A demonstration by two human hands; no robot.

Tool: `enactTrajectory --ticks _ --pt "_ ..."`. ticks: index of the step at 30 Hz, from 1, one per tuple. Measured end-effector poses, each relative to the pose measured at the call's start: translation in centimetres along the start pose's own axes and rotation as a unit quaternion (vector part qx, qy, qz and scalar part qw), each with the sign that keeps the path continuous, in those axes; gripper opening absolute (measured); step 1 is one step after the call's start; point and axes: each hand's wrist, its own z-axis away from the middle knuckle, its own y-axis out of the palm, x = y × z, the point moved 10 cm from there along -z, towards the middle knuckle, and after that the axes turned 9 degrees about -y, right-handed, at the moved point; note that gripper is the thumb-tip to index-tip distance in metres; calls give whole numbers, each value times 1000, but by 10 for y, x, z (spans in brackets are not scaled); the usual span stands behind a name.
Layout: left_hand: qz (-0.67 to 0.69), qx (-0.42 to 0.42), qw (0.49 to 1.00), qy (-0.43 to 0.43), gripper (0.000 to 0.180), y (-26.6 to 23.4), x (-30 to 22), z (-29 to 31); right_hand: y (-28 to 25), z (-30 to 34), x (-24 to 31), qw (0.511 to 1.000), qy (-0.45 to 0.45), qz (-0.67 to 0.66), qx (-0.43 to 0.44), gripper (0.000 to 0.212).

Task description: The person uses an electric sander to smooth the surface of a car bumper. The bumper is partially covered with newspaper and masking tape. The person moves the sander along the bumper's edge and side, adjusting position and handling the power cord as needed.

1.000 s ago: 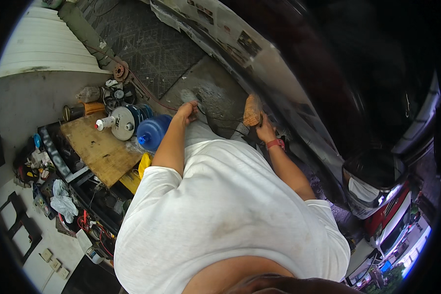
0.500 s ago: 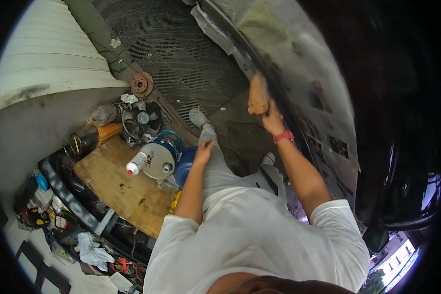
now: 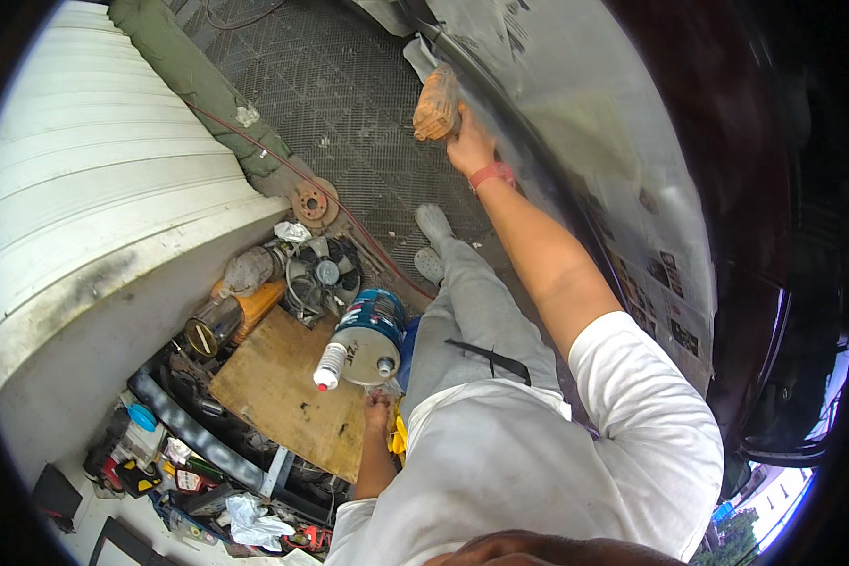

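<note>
My right hand [image 3: 472, 146] is stretched far forward, its fingers closed round the near end of an orange-brown oblong bundle [image 3: 436, 106]. The bundle's exact kind is unclear; it hangs beside the edge of a panel covered with a pale sheet [image 3: 575, 123]. Low at my left side, my left hand [image 3: 376, 409] is beside a wooden board [image 3: 274, 391], by the base of a large blue-and-white container [image 3: 358, 351]. Its fingers are small and partly lost against clear plastic there. Against the container leans a white bottle with a red tip [image 3: 332, 363].
A fan assembly [image 3: 323, 274], a rusty brake disc [image 3: 313, 203] and a red hose [image 3: 368, 236] lie along the left wall. Below the board are a dark bumper-like part [image 3: 189, 415] and cluttered tools. A dark vehicle body [image 3: 755, 236] rises at the right.
My right hand has carried the orange-brown bundle forward and to the left along the covered panel. My left hand has dropped back from over my leg to beside the board; my feet have shifted.
</note>
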Motion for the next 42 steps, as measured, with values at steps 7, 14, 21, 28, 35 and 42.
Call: enactTrajectory --ticks 7,14,21,28,35,42 --pt "-74 -3 984 161 43 20 -170 3 14 -73 54 998 -5 -55 -42 67" --pt "-10 -4 963 270 44 33 -410 75 2 -90 103 986 -2 -157 -55 62" --pt "-95 -23 963 251 44 11 -504 86 -18 -61 131 985 19 -76 -154 61" --pt "-84 -24 991 104 43 -54 -492 -22 52 -93 121 968 219 -119 -31 59" --pt "-88 -28 984 150 43 -124 -632 -50 115 -167 144 954 197 -224 -10 53" --pt "28 39 976 210 36 -151 -785 -73 128 -171 178 933 279 -207 -93 59"
